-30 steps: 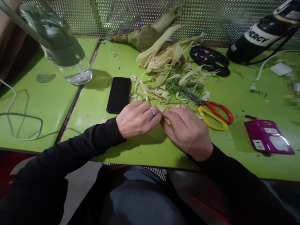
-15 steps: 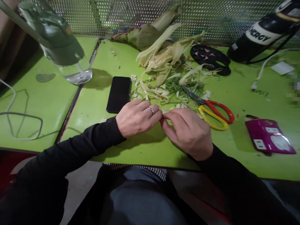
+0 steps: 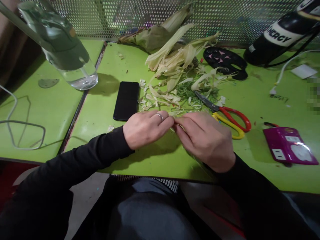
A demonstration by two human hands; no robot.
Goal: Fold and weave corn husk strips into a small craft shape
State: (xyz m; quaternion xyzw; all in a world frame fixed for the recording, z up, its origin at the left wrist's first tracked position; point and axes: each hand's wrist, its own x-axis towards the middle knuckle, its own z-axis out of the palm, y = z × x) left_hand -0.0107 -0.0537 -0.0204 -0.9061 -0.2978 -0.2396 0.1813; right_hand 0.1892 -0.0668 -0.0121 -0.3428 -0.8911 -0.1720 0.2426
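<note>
**A:** Where are the hands, and what do they have?

**B:** Both rest low on the green table (image 3: 155, 160), fingertips meeting near its front middle. The left hand (image 3: 146, 129), a ring on one finger, is curled closed. The right hand (image 3: 205, 140) is curled too. Between them they pinch a thin pale husk strip (image 3: 175, 124). Only a sliver shows; the fingers hide the rest.

**A:** What could go wrong?

**B:** My reading: the strip looks thin and dry, so a hard or uneven pull could snap it or slip it from the pinch. The scissors (image 3: 225, 115) lie just beyond the right hand, blades pointing away into the scraps (image 3: 172, 96). A careless sweep of that hand could knock them, or brush the blades. The scraps lie loose just past the fingers, so a dropped strip could get lost among them.

**A:** And the room to move?

**B:** Bare green lies under and in front of the hands, up to the table's near edge, which sits close to both wrists. A phone (image 3: 126, 100) lies near the left hand, beyond it. Further left, past a seam, a water bottle (image 3: 62, 50) stands well apart. A purple socket block (image 3: 290, 145) sits to the right, apart from the hand, with bare table between. A husk pile (image 3: 172, 56) fills the back, against a mesh wall (image 3: 225, 16). The freest space is leftward, between the phone and the front edge.
</note>
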